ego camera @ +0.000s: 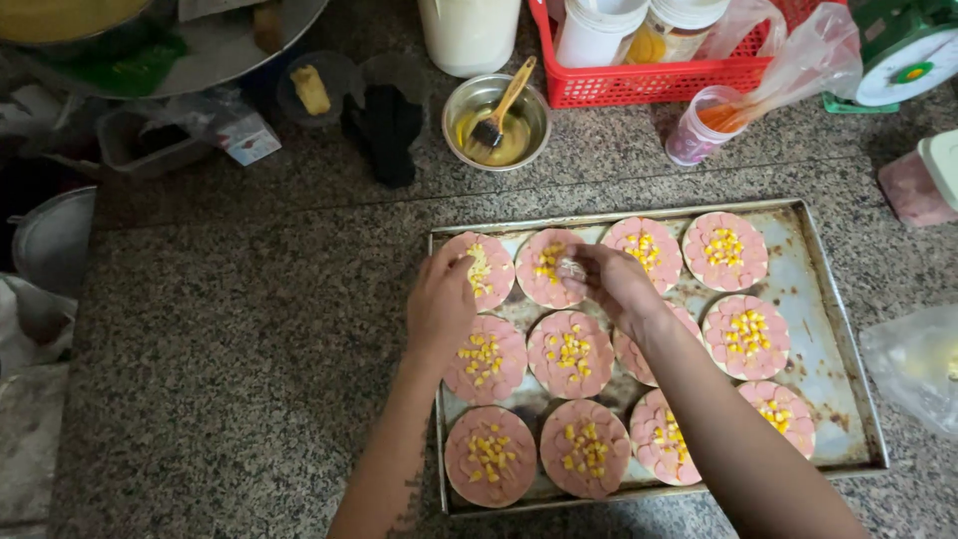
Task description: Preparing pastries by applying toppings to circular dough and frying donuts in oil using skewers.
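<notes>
A metal baking tray (833,329) on the granite counter holds several round small pizzas topped with pink sausage slices and yellow corn, such as one (571,352) in the middle. My left hand (440,299) rests on the edge of the far-left pizza (485,268). My right hand (611,282) hovers over the second pizza in the far row (544,268), fingers pinched together on something small and pale that I cannot make out.
A steel bowl with yellow liquid and a brush (496,122) stands behind the tray. A red basket (649,80) with jars, a pink cup (699,125), a white jug (469,35) and a green scale (903,50) line the back. A plastic bag (918,364) lies right.
</notes>
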